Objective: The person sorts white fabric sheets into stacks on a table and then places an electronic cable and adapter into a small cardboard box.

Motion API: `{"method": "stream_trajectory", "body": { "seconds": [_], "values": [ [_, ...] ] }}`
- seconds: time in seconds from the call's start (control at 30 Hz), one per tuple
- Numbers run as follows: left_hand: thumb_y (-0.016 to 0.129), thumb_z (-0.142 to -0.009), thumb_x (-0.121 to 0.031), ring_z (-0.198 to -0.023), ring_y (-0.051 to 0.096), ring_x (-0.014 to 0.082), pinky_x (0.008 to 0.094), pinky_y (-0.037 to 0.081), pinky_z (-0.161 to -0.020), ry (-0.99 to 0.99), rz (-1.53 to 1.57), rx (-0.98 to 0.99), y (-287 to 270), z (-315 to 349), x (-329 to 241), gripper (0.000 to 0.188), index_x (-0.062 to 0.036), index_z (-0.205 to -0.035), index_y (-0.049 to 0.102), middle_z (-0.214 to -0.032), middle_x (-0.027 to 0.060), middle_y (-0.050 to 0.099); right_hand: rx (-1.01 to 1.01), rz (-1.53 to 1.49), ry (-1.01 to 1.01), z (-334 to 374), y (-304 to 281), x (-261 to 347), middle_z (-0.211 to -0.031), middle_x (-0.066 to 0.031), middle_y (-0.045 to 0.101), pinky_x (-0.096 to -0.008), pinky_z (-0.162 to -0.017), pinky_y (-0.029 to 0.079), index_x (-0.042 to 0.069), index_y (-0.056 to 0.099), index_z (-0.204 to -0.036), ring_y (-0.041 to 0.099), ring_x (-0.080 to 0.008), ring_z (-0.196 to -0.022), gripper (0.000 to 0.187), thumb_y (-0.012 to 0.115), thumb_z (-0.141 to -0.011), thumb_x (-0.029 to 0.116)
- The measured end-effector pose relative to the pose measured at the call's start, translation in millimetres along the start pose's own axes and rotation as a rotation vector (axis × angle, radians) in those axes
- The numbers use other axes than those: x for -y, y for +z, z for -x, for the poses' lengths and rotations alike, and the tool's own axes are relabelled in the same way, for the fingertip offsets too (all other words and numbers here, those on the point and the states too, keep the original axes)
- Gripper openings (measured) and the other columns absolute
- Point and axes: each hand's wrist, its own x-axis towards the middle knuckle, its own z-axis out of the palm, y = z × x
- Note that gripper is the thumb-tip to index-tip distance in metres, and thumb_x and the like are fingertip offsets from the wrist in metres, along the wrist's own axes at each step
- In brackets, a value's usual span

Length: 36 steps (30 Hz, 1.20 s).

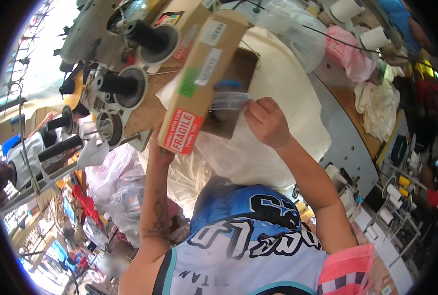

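A long brown cardboard box (195, 81) with red, green and white labels is tilted in front of me. My left hand (164, 153) grips its near left end; most of the fingers are hidden behind it. To the right of the labelled side is a darker brown cardboard face or hollow (242, 69); I cannot tell which. Across it lies a clear plastic strip or packet (228, 101) with a bluish-grey band, and a blue piece (228, 84) is just above. My right hand (267, 122) is closed, its fingertips pinched at the right end of the clear packet.
Cream fabric (297, 118) spreads under the box over a grey worktable (349, 132). Another cardboard box (182, 29) lies beyond. Black thread cones (123, 84) stand at left, clear plastic bags (123, 191) below them. A pink bag (349, 51) and white thread cones (346, 9) are far right.
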Motion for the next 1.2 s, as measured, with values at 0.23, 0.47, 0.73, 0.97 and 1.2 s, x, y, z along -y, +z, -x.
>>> {"method": "stream_trajectory", "body": {
  "seconds": [0.23, 0.47, 0.73, 0.97, 1.2],
  "values": [
    [0.042, -0.103, -0.025, -0.102, 0.067, 0.0270, 0.0431, 0.058, -0.084, 0.046, -0.022, 0.054, -1.5, 2.9, -3.0, 0.036, -0.0012, -0.128, 0.052, -0.117, 0.0143, 0.065, 0.017, 0.094, -0.021, 15.4, -16.2, 11.7, -0.094, -0.0144, 0.060, -0.0378, -0.067, 0.050, -0.005, 0.061, -0.073, 0.057, -0.0260, -0.073, 0.017, 0.068, -0.059, 0.003],
    [0.047, -0.100, -0.029, -0.101, 0.067, 0.0271, 0.0432, 0.059, -0.084, 0.039, -0.013, 0.120, 4.3, 7.0, -4.5, 0.039, -0.0003, -0.126, 0.053, -0.116, 0.0156, 0.065, 0.014, 0.100, -0.010, 17.7, -18.3, 15.0, -0.090, -0.0119, 0.059, -0.0355, -0.066, 0.049, -0.002, 0.060, -0.071, 0.056, -0.0224, -0.071, 0.012, 0.067, -0.062, 0.002],
    [0.048, -0.100, -0.024, -0.098, 0.068, 0.0271, 0.0425, 0.060, -0.083, 0.047, -0.030, 0.083, -0.4, 5.3, -5.3, 0.034, -0.0009, -0.125, 0.054, -0.113, 0.0154, 0.065, -0.046, 0.105, -0.007, 11.5, -16.6, 19.5, -0.081, -0.0078, 0.055, -0.0336, -0.058, 0.046, -0.001, 0.061, -0.070, 0.052, -0.0189, -0.067, 0.009, 0.069, -0.067, -0.004],
    [0.054, -0.097, -0.025, -0.096, 0.068, 0.0270, 0.0397, 0.061, -0.079, -0.055, 0.065, 0.171, 7.7, 10.5, -10.2, 0.036, 0.0012, -0.122, 0.055, -0.111, 0.0158, 0.066, 0.181, 0.161, 0.265, 12.6, 3.3, 14.9, -0.086, -0.0088, 0.059, -0.0312, -0.065, 0.046, 0.001, 0.067, -0.090, 0.060, -0.0219, -0.077, 0.013, 0.062, -0.081, 0.009],
    [0.063, -0.090, -0.036, -0.082, 0.062, 0.0259, 0.0266, 0.058, -0.058, 0.008, 0.028, -0.128, 3.2, 4.7, -10.8, 0.044, 0.0006, -0.113, 0.061, -0.097, 0.0189, 0.063, 0.389, 0.058, 0.250, -2.8, 81.0, 0.7, -0.085, -0.0104, 0.066, -0.0356, -0.067, 0.052, 0.006, 0.069, -0.091, 0.067, -0.0265, -0.082, 0.015, 0.060, -0.080, 0.010]
  ]
}}
